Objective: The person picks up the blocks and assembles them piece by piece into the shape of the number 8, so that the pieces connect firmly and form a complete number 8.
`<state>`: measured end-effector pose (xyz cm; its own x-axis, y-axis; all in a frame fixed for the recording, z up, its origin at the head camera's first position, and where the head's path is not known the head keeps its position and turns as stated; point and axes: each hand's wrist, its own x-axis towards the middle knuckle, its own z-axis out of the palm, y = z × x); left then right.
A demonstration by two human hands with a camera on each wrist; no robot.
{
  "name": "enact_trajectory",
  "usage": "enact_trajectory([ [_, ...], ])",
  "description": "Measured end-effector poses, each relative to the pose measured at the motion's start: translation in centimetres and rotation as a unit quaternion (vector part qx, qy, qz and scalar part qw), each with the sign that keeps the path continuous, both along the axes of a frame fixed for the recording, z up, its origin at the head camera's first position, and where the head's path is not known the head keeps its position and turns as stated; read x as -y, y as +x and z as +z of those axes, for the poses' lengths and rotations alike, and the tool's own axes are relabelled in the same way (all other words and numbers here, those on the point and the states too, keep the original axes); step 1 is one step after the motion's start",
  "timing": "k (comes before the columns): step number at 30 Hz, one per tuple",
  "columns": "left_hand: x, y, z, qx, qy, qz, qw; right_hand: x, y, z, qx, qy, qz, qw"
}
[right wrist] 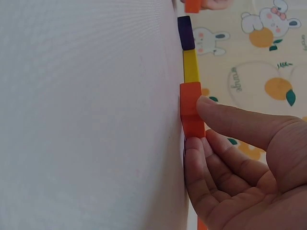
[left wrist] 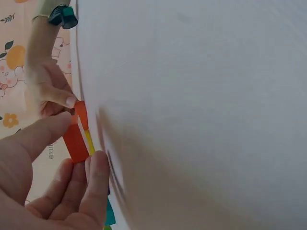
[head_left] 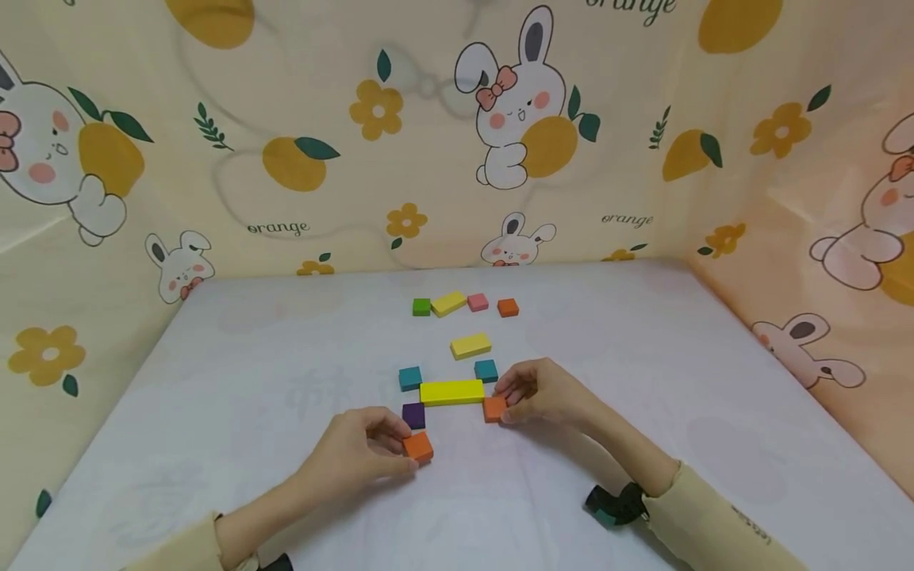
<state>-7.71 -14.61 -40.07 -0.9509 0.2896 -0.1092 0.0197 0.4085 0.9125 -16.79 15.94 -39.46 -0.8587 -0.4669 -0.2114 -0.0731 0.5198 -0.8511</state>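
Note:
My left hand [head_left: 353, 446] pinches an orange block [head_left: 418, 447] between thumb and fingers, just in front of a dark purple block [head_left: 413, 415]. In the left wrist view the thumb is above this orange block [left wrist: 76, 143] and the fingers below. My right hand [head_left: 548, 392] pinches another orange block [head_left: 494, 409] at the near right corner of a long yellow block [head_left: 452, 393]. Its thumb and fingertips grip this orange block [right wrist: 192, 110] in the right wrist view. The purple block is at the yellow block's near left corner. Teal blocks [head_left: 410, 378] [head_left: 486, 370] lie at its far corners.
A shorter yellow block [head_left: 470, 346] lies behind the teal pair. Farther back are a green block [head_left: 422, 307], a yellow block [head_left: 449, 303], a pink block [head_left: 478, 302] and an orange block [head_left: 508, 307]. Printed cloth walls [head_left: 428, 174] surround the white table [head_left: 214, 396].

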Motion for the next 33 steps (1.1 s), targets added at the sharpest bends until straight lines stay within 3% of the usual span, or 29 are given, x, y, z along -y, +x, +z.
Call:
enact_trajectory([
  [8, -0.6, 0.1, -0.1, -0.031, -0.051, 0.014, 0.9981, 0.0, -0.1, 0.0, -0.001, 0.005, 0.001, 1.0000],
  [13, -0.9, 0.2, 0.0, -0.032, -0.076, 0.027, 0.9962, 0.0, -0.1, 0.0, 0.001, 0.004, 0.001, 1.0000],
  [33, -1.4, 0.3, -0.4, -0.066, -0.067, 0.060, 0.9938, 0.1, 0.0, 0.1, 0.003, 0.002, -0.002, 1.0000],
])
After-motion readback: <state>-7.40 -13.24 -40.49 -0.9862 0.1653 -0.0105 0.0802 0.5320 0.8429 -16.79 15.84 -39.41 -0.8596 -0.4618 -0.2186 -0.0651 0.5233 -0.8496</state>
